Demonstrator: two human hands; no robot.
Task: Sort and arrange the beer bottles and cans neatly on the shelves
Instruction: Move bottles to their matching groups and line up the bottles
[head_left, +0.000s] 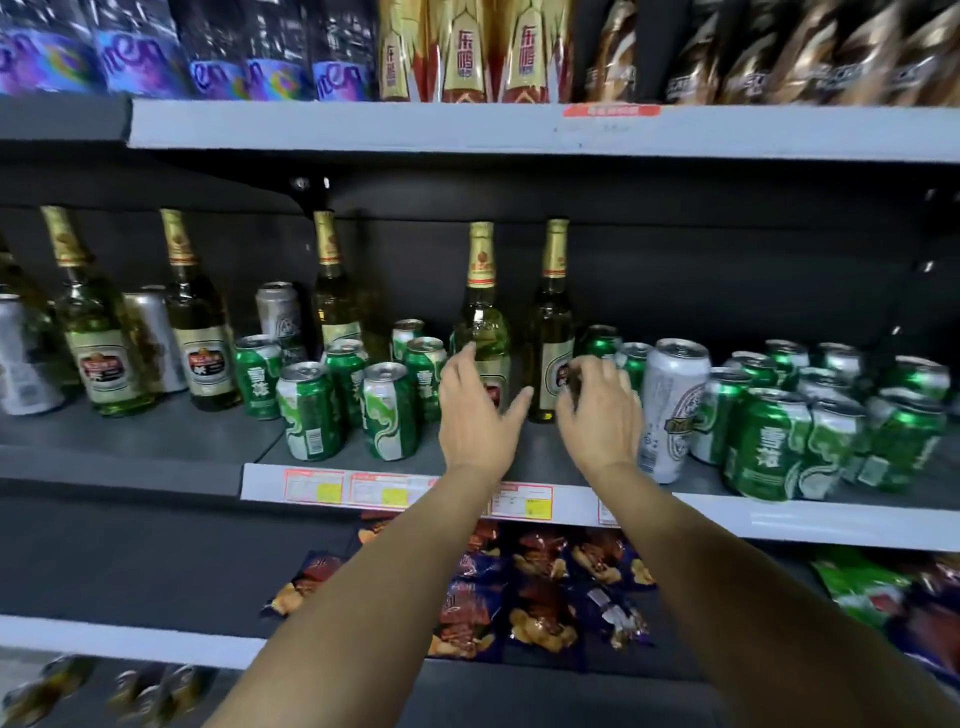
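Note:
The middle shelf holds a mix of beer. Two gold-necked bottles stand at its centre: a green bottle and a darker bottle. My left hand is spread in front of the green bottle, fingers straight, thumb out to the right. My right hand sits just right of the darker bottle with fingers curled at its label; whether it grips anything is unclear. Green cans cluster left of my hands. More green cans crowd the right. A tall silver can stands beside my right hand.
Three more gold-necked bottles and silver cans stand further left on the same shelf. The top shelf carries other drink bottles. Snack packets lie on the shelf below, under my forearms.

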